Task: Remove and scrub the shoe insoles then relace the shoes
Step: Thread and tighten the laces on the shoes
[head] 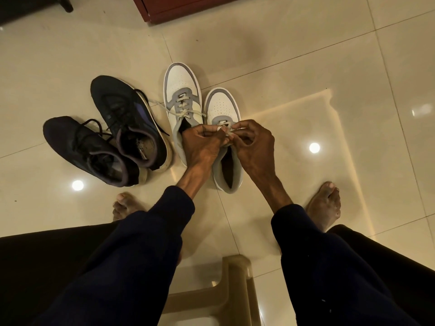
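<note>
Pinching the cream flat lace (pixel 223 128) of the nearer white-and-grey leather sneaker (pixel 221 105), the left hand (pixel 203 143) and the right hand (pixel 255 143) meet over that shoe's grey eyelet panel. Their fingers are curled, and each hand grips a stretch of the lace between thumb and fingertips. This sneaker stands upright on the glossy beige tiled floor (pixel 306 67), toe pointing away from the person, its dark opening showing between the wrists. Just beside it on the left stands the second white-and-grey leather sneaker (pixel 180 82), with a loosely crossed lace (pixel 181 114) whose ends trail out to both sides. Farther left lie two black mesh running shoes (pixel 117 107), one leaning against the other, their dark laces slack. Dark navy sleeves (pixel 169 212) cover both forearms, and a bare foot (pixel 326 201) rests on the tiles at each side. A beige plastic stool (pixel 237 288) shows between the knees, and a dark red wooden cabinet (pixel 211 8) stands at the far edge.
</note>
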Motion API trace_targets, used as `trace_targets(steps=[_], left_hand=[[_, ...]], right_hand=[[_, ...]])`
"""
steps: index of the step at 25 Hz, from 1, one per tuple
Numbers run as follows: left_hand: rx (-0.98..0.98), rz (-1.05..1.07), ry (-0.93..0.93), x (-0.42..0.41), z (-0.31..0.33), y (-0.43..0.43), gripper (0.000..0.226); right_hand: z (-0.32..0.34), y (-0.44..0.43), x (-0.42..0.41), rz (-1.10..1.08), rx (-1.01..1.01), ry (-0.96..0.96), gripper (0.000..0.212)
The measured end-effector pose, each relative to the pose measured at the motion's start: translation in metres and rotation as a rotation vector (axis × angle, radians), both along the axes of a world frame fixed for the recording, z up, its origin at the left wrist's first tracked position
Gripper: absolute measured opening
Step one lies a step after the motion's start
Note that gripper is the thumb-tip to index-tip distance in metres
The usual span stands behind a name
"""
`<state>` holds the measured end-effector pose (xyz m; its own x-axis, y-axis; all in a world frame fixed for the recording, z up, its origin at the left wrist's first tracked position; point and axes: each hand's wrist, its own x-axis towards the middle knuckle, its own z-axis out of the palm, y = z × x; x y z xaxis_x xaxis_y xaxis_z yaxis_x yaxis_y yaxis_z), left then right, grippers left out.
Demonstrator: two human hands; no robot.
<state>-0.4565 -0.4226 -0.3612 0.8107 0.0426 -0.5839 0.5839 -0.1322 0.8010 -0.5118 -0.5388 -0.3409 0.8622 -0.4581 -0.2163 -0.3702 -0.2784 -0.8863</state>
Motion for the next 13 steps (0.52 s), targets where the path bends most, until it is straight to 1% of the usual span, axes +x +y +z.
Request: trace_targets(steps=[3,6,8,10,12,13], left_hand=[[0.031,-0.028,-0.004,0.001,0.003,-0.001,0.016],[0.025,-0.165,-0.111,0.003,0.003,0.004,0.014],[0.064,-0.271,-0.196,0.002,0.003,0.008,0.010],[0.124,-0.351,-0.243,0.003,0.003,0.009,0.008],[0.170,-0.390,-0.250,0.005,0.004,0.007,0.008],[0.173,-0.389,-0.237,0.006,0.005,0.006,0.007]], right_hand=[[-0.004,-0.001,-0.001,0.087,-0.056,-0.009,0.019],[-0.007,-0.005,0.002,0.152,-0.141,0.051,0.019],[-0.006,-0.006,0.004,0.168,-0.144,0.074,0.018],[-0.003,-0.009,0.005,0.181,-0.133,0.082,0.016],[-0.002,-0.012,0.005,0.160,-0.124,0.074,0.015],[-0.001,-0.014,0.004,0.117,-0.101,0.073,0.013]])
